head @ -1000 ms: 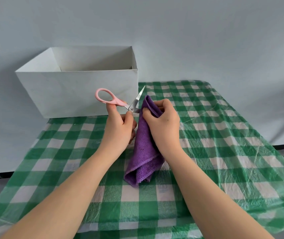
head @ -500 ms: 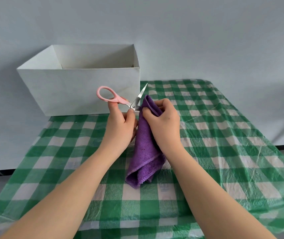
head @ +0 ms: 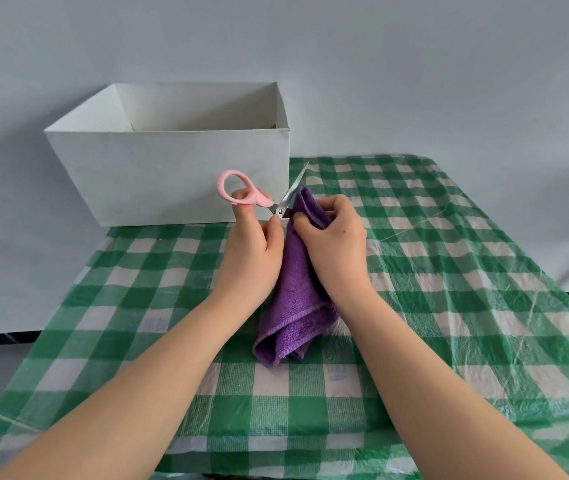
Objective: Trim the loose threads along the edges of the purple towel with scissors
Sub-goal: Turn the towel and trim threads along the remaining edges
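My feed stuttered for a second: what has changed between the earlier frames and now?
Very little. The left hand still holds the pink scissors, blades open against the top edge of the purple towel; the right hand still grips that edge. The white box stayed put.

Head view looks forward and down, seemingly close above the table (head: 484,306).

Your towel (head: 293,289): solid purple, lighter stitched hem. Your scissors (head: 259,195): pink handles, silver blades. Tablecloth (head: 449,271) before you: green-and-white check, glossy film over it. Box (head: 172,174) behind your hands: plain white. Wall (head: 414,64): pale blue-grey, dark strip at base.
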The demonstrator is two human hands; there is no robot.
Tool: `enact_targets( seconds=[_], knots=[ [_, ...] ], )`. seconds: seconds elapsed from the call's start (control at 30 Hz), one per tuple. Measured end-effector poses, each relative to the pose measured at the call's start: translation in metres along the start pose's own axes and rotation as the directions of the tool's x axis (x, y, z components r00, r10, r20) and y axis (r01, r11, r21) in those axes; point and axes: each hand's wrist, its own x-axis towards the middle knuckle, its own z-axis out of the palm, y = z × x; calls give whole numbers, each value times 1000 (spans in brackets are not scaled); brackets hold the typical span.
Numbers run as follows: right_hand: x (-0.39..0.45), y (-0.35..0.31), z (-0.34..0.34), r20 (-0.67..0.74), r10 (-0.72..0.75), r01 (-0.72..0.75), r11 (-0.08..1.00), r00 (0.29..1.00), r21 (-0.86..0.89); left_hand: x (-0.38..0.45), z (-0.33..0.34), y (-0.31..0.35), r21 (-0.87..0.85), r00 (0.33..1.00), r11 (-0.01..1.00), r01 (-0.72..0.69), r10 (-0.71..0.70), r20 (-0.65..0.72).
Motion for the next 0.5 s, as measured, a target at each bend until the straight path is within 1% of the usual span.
enact_targets(
  seconds=[0.07, 0.13, 0.2, 0.27, 0.33, 0.43, 0.5],
  knots=[
    [0, 0, -3, -24, 28, -27, 999, 999, 46, 1, 0, 1, -76, 998, 996, 54, -54, 13],
    [0, -2, -6, -40, 32, -28, 994, 999, 104, 5, 2, 0, -178, 990, 974, 138, -135, 32],
    [-1, -4, -5, -6, 0, 1, 996, 1000, 89, 7, 1, -1, -239, 980, 950, 200, -194, 49],
    [-2, -3, -2, 37, -43, 42, 999, 998, 30, 7, 0, -1, -222, 979, 953, 204, -197, 55],
    [-3, -3, 1, 51, -60, 60, 998, 997, -8, 5, -1, -1, -184, 984, 967, 179, -172, 52],
    [-3, -3, 3, 50, -44, 44, 999, 998, -8, 5, -2, -2, -100, 995, 990, 99, -95, 42],
    [-2, -3, 1, 25, -18, 18, 1000, 1000, 7, 5, -1, -2, -72, 996, 994, 78, -75, 41]
  ],
)
